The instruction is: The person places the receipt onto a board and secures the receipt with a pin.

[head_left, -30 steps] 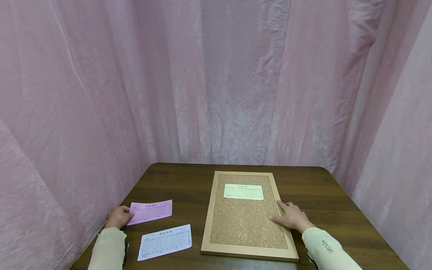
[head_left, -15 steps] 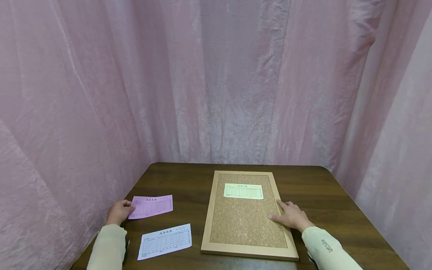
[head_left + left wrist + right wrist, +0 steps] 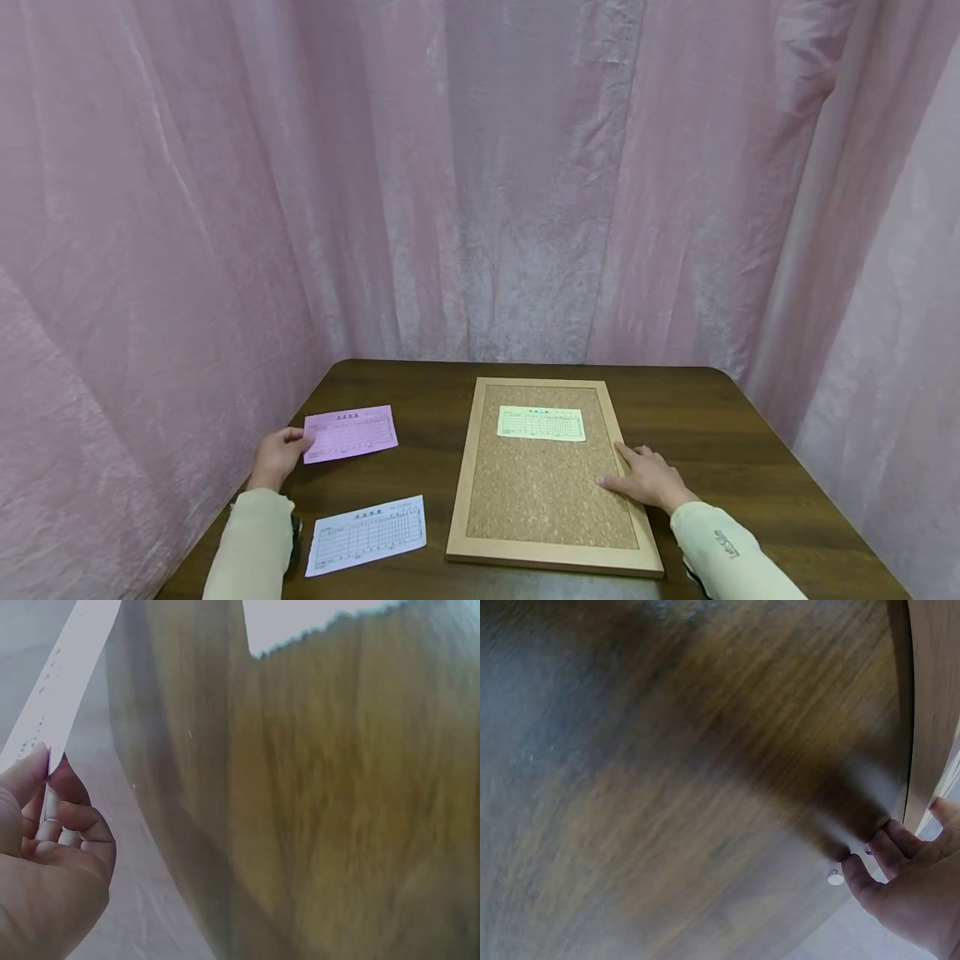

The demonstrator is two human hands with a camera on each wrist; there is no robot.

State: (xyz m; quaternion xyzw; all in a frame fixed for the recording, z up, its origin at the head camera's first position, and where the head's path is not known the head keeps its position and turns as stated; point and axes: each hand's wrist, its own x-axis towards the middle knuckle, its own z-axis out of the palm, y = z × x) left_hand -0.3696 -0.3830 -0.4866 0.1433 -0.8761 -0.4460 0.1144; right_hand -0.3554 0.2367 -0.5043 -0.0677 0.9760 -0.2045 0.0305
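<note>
In the head view my left hand pinches the left edge of a pink printed form between thumb and fingers. The left wrist view has the form slanting up from the fingertips, lifted over the table. A white printed form lies below it, nearer the front. My right hand rests on the right side of a wood-framed corkboard, thumb over the cork. In the right wrist view the other fingers come down beside the frame, near a small white round object; something purple shows between them.
A green printed form lies on the upper part of the cork. Everything sits on a dark brown wooden table with rounded far corners. Pink velvet curtains hang close around its back and sides.
My left hand has carried the pink form away from me and slightly to the right, tilting it up. My right hand, the corkboard and the white form have stayed put.
</note>
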